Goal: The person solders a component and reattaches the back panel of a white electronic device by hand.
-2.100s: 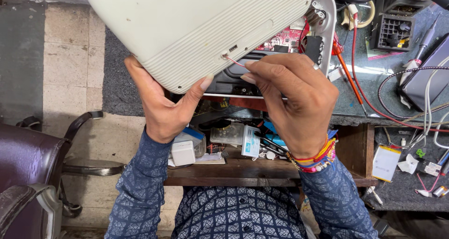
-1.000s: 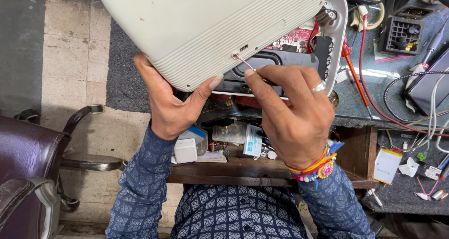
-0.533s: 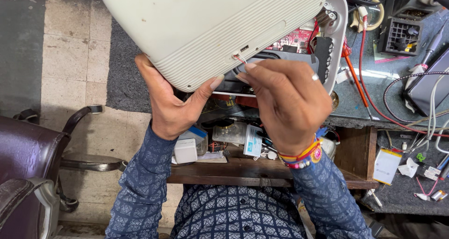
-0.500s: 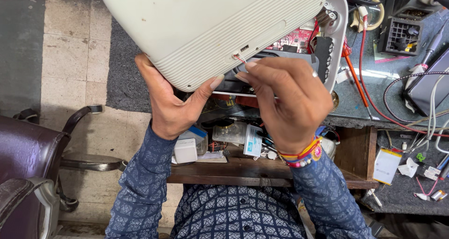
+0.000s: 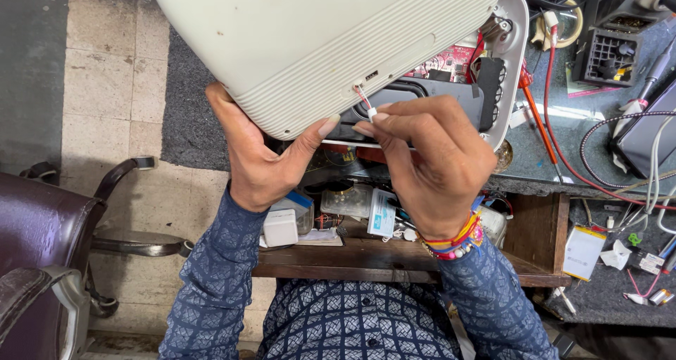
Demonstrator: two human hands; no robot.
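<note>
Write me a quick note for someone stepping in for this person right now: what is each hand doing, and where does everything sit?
Left hand: grips the edge of the white casing, thumb pressed on its ribbed rim, holding it tilted open.
Right hand: pinches the small white connector on thin red and white wires at the casing's edge.
Done: casing lifted off the base, red circuit board exposed.
Left: whether the connector is plugged in cannot be told.

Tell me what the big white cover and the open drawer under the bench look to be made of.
White cover: likely moulded plastic, matte, with fine ribbed lines along its edge. Open drawer: apparently wood, dark brown and worn, grain faintly visible. The left hand supports the cover's edge.
</note>
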